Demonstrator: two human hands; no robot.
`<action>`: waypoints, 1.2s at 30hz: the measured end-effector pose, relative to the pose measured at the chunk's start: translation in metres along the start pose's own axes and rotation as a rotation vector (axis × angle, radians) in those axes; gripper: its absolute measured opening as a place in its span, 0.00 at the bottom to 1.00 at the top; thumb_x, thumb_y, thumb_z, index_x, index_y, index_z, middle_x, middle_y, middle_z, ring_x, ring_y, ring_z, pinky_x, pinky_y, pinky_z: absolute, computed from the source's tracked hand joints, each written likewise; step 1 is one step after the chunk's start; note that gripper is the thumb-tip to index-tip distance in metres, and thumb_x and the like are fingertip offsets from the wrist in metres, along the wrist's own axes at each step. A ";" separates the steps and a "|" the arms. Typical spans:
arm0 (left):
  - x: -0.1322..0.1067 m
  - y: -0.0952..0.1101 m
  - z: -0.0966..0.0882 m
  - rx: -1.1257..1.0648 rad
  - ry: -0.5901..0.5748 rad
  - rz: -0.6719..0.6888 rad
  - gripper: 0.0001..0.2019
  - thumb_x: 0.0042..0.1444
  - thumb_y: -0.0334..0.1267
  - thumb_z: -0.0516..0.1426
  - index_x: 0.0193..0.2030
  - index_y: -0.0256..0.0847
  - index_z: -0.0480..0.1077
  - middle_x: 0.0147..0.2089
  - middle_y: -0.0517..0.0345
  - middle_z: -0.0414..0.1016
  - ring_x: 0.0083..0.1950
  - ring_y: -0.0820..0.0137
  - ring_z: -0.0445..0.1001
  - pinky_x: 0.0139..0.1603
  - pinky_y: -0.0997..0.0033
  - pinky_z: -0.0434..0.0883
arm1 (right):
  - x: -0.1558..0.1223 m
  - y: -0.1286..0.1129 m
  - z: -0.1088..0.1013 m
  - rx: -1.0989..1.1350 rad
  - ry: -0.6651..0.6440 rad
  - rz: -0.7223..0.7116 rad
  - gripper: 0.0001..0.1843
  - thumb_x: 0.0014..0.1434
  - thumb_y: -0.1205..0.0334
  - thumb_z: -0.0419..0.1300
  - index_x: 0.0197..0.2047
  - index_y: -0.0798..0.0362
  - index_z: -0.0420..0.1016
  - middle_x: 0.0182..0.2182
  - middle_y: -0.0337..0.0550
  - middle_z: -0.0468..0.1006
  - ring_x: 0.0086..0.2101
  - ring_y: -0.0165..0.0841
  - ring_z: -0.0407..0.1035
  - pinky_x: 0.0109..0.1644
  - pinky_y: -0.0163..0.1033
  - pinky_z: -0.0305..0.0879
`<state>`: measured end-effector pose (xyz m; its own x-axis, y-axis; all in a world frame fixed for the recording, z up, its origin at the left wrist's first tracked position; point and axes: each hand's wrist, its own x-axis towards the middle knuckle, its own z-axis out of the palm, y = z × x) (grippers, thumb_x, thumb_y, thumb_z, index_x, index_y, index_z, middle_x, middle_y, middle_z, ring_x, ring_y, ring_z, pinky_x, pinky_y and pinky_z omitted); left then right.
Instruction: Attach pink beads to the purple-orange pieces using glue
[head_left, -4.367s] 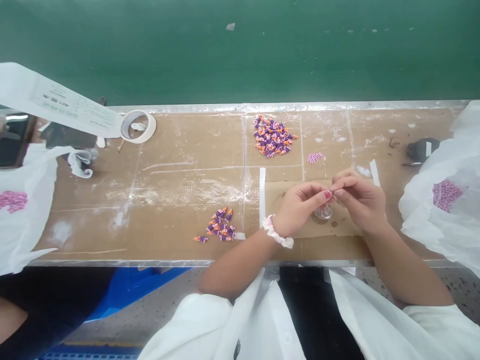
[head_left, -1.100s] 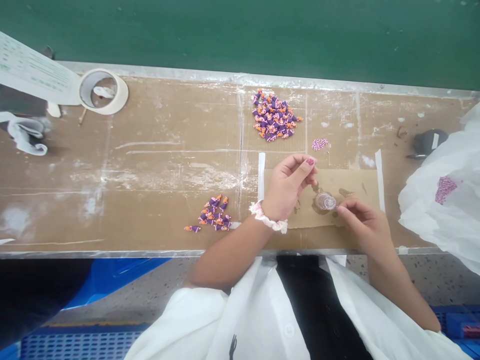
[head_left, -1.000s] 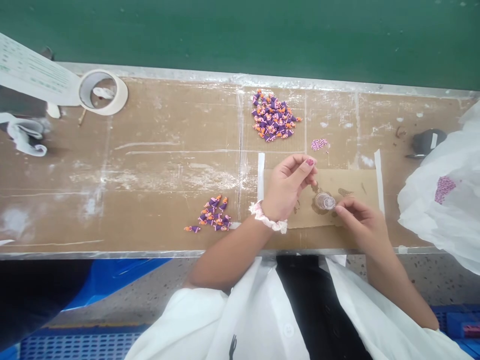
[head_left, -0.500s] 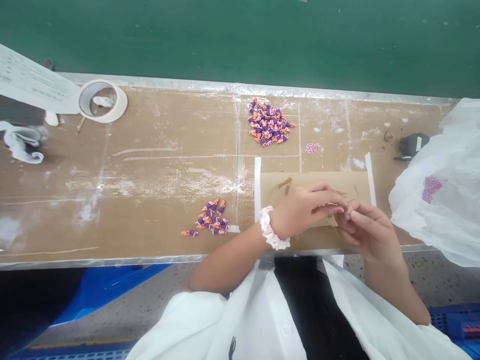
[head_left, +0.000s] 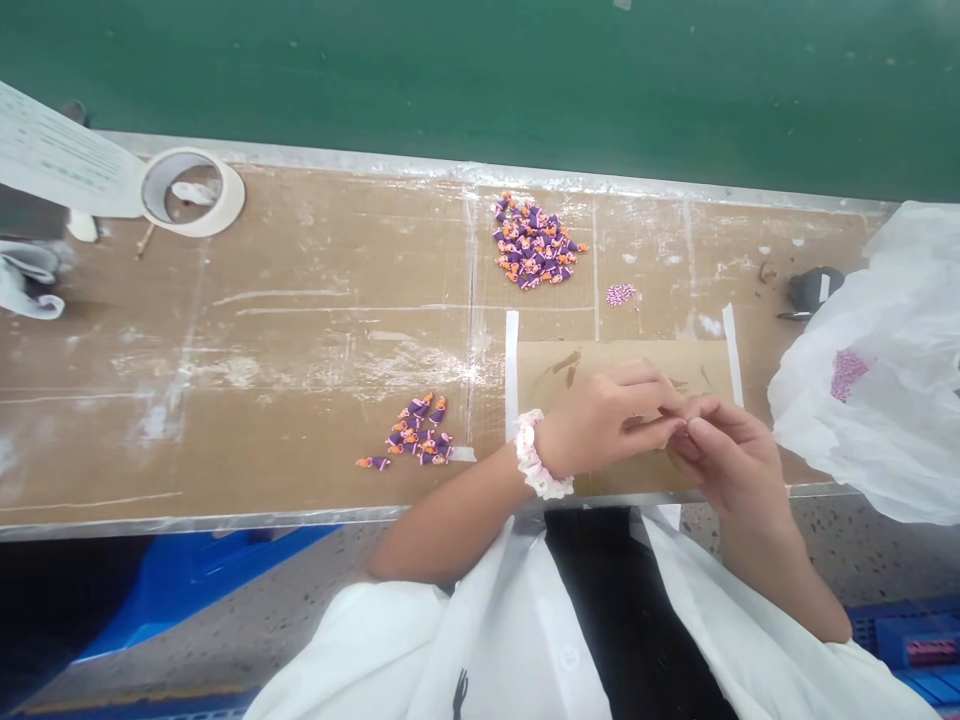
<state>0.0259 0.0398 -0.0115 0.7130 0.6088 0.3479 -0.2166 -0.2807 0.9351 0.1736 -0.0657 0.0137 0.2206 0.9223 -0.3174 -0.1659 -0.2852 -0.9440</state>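
while the left hand (head_left: 607, 420) bends in from the side, its fingertips meet those of the right hand (head_left: 731, 445) above the near part of a brown sheet (head_left: 622, 354). fingers bunched together, tips overlapping; cannot tell if either hand is clamped on something, any small piece there is hidden. white scrunchie (head_left: 536, 455) on left wrist. sheet lies on the cardboard-covered table (head_left: 337, 350), white tape strip (head_left: 512, 370) along its left edge, another strip at right. beyond the sheet: small heap of pink beads (head_left: 621, 294), and left of that a big pile of purple-and-orange figures (head_left: 536, 243). smaller cluster of figures (head_left: 420, 435) near the table's front edge, left of the scrunchie. white plastic bag (head_left: 900, 440) at right, pink bits (head_left: 849, 375) showing in it. tape roll (head_left: 234, 203) far left, touching printed paper (head_left: 67, 155).
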 end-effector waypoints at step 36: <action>0.000 0.006 0.002 -0.230 0.076 -0.245 0.11 0.59 0.43 0.59 0.32 0.38 0.73 0.31 0.55 0.74 0.32 0.74 0.69 0.32 0.74 0.66 | 0.003 0.007 0.018 -0.549 0.353 -0.671 0.08 0.57 0.71 0.63 0.36 0.47 0.75 0.30 0.39 0.73 0.30 0.33 0.67 0.30 0.39 0.62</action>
<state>0.0257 0.0370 -0.0054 0.7128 0.6932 0.1069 -0.1956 0.0501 0.9794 0.1557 -0.0603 0.0083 0.3996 0.8316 0.3856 0.5592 0.1122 -0.8214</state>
